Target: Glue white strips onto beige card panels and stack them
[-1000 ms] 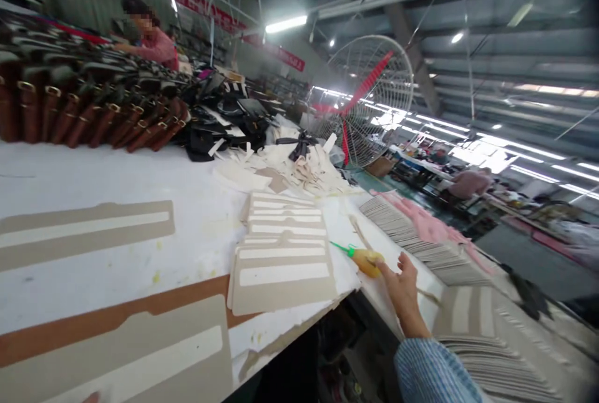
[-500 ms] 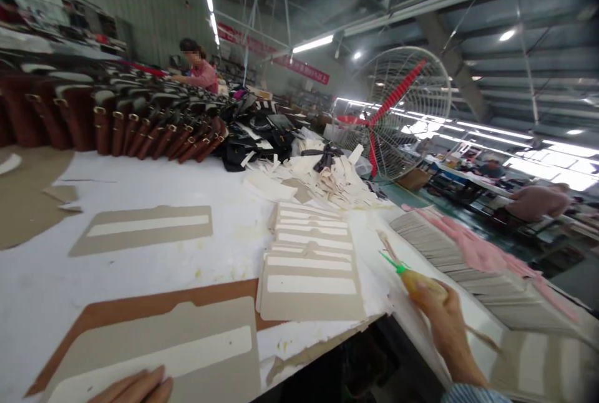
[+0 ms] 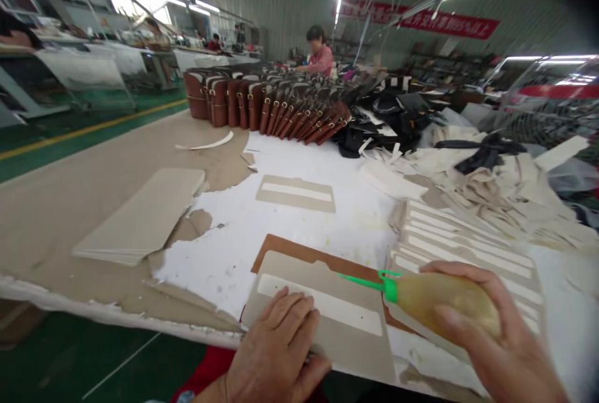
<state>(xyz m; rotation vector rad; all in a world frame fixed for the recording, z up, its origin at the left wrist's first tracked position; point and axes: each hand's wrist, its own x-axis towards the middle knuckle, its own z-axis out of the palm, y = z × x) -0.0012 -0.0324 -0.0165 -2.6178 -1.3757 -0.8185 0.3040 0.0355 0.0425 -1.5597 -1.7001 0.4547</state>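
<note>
My right hand (image 3: 491, 340) is wrapped round a yellowish glue bottle (image 3: 444, 306) whose green nozzle points left over a grey card piece (image 3: 327, 322) with a white strip. That piece lies on a brown board (image 3: 299, 252) at the table's near edge. My left hand (image 3: 276, 353) rests with its fingers flat on the lower left of the same piece. A fanned stack of similar grey pieces (image 3: 463, 247) lies just right of it, partly under my right hand.
A single grey piece (image 3: 296, 193) lies farther back, and a stack of beige boards (image 3: 145, 213) sits at left. Brown bags (image 3: 266, 110) stand in a row at the back beside black bags and a heap of pale scraps (image 3: 496, 184). A person in pink (image 3: 321, 53) works beyond.
My view has swung left, away from the fan. My right hand brought the glue bottle from the right side over to the near grey piece, and my left hand moved further onto it.
</note>
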